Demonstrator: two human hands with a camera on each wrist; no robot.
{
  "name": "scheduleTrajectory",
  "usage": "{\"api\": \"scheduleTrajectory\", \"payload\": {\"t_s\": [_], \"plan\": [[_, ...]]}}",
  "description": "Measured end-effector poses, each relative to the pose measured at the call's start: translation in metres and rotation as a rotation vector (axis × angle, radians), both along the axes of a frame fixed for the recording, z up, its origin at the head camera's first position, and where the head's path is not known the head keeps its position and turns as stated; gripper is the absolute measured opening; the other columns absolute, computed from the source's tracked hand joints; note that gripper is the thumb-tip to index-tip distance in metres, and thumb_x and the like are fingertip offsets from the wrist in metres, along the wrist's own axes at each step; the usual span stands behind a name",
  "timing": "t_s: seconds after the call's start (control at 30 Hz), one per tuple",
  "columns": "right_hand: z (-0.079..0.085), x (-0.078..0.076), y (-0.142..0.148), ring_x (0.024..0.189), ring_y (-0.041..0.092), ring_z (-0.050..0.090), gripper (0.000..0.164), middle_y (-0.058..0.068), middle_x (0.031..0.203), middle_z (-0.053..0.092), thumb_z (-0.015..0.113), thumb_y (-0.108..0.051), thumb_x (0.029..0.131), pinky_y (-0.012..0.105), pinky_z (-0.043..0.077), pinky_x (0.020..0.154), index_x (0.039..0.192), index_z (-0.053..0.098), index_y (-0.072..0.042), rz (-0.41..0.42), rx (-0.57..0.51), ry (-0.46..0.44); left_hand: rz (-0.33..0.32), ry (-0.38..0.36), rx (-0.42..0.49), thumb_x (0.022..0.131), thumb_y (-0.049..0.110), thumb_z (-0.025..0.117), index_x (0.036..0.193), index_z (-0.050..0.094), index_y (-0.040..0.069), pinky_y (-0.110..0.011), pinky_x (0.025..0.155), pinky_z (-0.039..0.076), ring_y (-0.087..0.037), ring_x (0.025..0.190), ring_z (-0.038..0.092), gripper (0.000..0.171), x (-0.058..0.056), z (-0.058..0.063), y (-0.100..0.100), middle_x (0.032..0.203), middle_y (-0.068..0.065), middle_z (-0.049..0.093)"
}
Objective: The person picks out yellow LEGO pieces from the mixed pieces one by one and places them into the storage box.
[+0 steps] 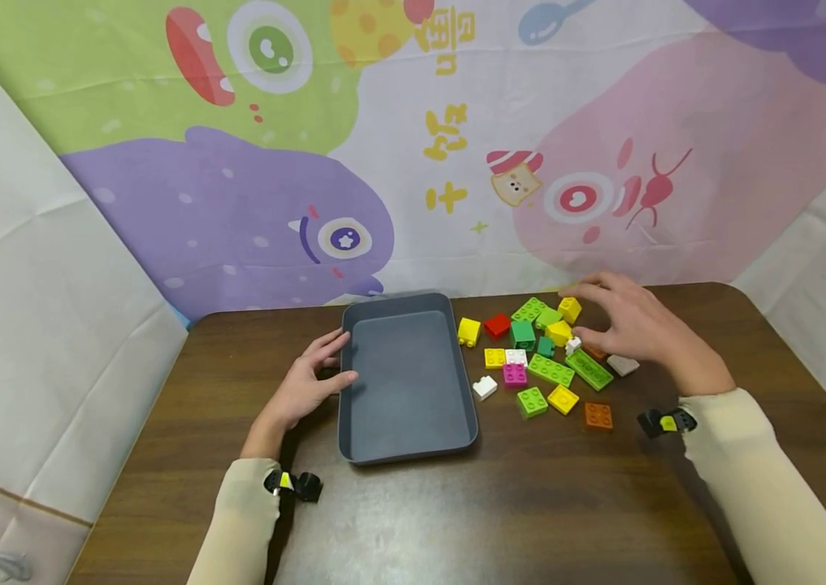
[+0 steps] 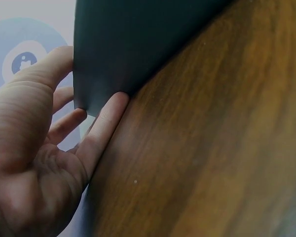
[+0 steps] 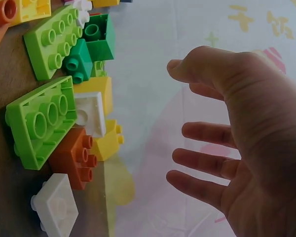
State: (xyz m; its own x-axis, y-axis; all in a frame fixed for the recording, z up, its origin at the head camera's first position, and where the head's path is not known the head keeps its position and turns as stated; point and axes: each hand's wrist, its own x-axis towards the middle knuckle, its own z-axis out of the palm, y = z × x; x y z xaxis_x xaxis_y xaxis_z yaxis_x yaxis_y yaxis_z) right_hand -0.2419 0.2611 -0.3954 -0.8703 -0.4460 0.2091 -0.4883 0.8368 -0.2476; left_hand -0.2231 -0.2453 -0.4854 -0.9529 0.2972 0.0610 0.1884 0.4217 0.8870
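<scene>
Left hand (image 1: 303, 386) is touching the tray's left side, thumb and fingers spread along the rim, fingertips meeting the outer wall in the wrist view. Right hand (image 1: 635, 325) is hovering over the far right part of the block pile, thumb and fingers wide apart, holding nothing; the right wrist view is showing a gap between its fingertips and the blocks. Dark gray tray (image 1: 408, 390) is lying flat on the table (image 1: 529, 512), its inside bare. Blocks are sitting loosely grouped just right of it. Yellow block (image 1: 469, 331) is standing near the tray's right rim, red block (image 1: 497, 326) beside it, then dark green block (image 1: 522, 335). Small white block (image 1: 573, 345) is sitting near the right thumb in the head view. Long light-green block (image 1: 589, 370) is lying hollow side showing, pale block (image 1: 623, 365) to its right. Magenta block (image 1: 515, 374) is lying mid-left in the group. Nearer the person, square light-green block (image 1: 532, 402), square yellow block (image 1: 563, 399) and orange block (image 1: 598, 415) are lying in a loose row. Cartoon-printed cloth (image 1: 449, 244) is hanging behind the table. Both sleeves are bearing black wrist devices (image 1: 668, 422).
</scene>
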Motion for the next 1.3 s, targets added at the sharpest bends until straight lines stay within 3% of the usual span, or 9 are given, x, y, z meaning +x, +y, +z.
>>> {"api": "scheduleTrajectory", "payload": {"t_s": [0.23,0.5,0.77,1.3], "plan": [[-0.003,-0.01,0.0,0.111,0.036,0.053,0.055,0.017,0.124,0.06,0.083,-0.023,0.079,0.062,0.051,0.095,0.131,0.066,-0.015,-0.017,-0.009,-0.033,-0.003,0.01,-0.013,0.091,0.021,0.074,0.154,0.04,0.009,-0.011,0.075,0.054,-0.037,0.127,0.054,0.072,0.001,0.002,0.001,0.164,-0.011,0.028],[0.005,-0.027,0.003,0.114,0.039,0.053,0.048,0.019,0.125,0.059,0.081,-0.022,0.08,0.064,0.049,0.098,0.126,0.069,-0.012,-0.027,0.024,-0.09,-0.006,-0.005,-0.012,0.091,0.022,0.074,0.154,0.041,0.012,-0.012,0.074,0.055,-0.036,0.128,0.052,0.072,0.0,0.0,-0.001,0.165,-0.007,0.027],[0.007,-0.037,0.0,0.111,0.039,0.056,0.043,0.021,0.125,0.061,0.08,-0.022,0.082,0.063,0.05,0.095,0.122,0.071,-0.011,-0.021,0.019,-0.089,-0.003,-0.009,-0.012,0.091,0.023,0.074,0.154,0.041,0.012,-0.012,0.074,0.056,-0.036,0.129,0.051,0.072,0.0,0.0,-0.001,0.165,-0.005,0.027],[-0.007,-0.053,0.002,0.111,0.042,0.055,0.037,0.024,0.122,0.062,0.081,-0.017,0.081,0.064,0.049,0.096,0.116,0.075,-0.006,-0.042,0.023,-0.139,-0.005,-0.008,0.003,0.091,0.022,0.075,0.154,0.041,0.011,-0.014,0.074,0.057,-0.037,0.129,0.051,0.072,-0.001,-0.001,-0.001,0.165,-0.006,0.027]]}}
